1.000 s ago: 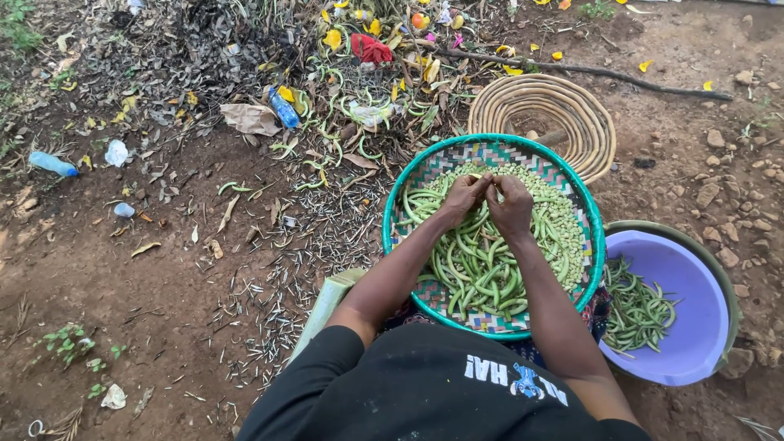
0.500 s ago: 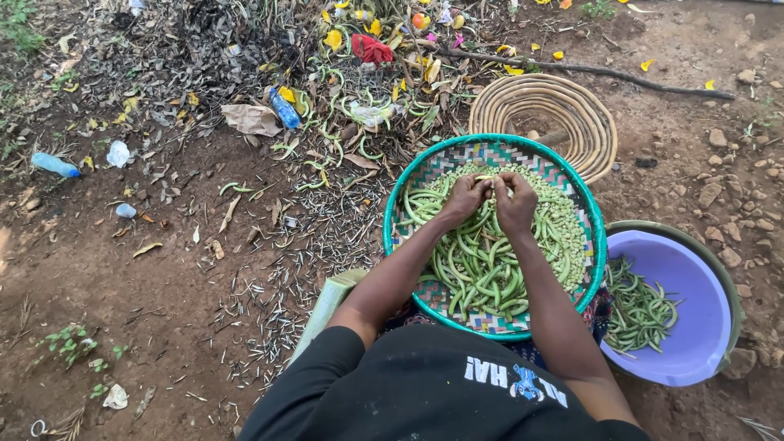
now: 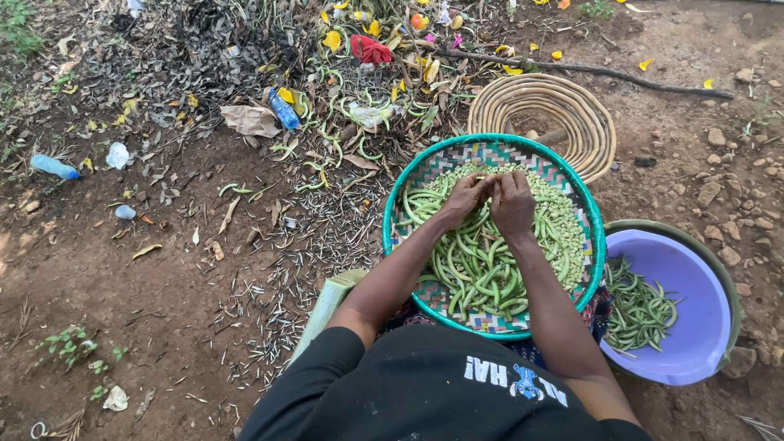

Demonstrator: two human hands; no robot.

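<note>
Both the left hand [image 3: 465, 198] and right hand [image 3: 512, 204] pinch closed on one green bean pod [image 3: 488, 181] over the teal-rimmed woven tray [image 3: 392, 237], where a hard split might flick peas onto the dirt ground [image 3: 163, 286].

Soft, even daylight with no hard shadows or glare; the picture is sharp, slightly bowed toward the edges.

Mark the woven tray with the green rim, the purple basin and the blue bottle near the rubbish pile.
Woven tray [image 3: 406, 186]: head view, on its green rim at the left.
Purple basin [image 3: 694, 286]: head view, on its bare inner wall.
Blue bottle [image 3: 283, 110]: head view, on the middle of its body.
</note>
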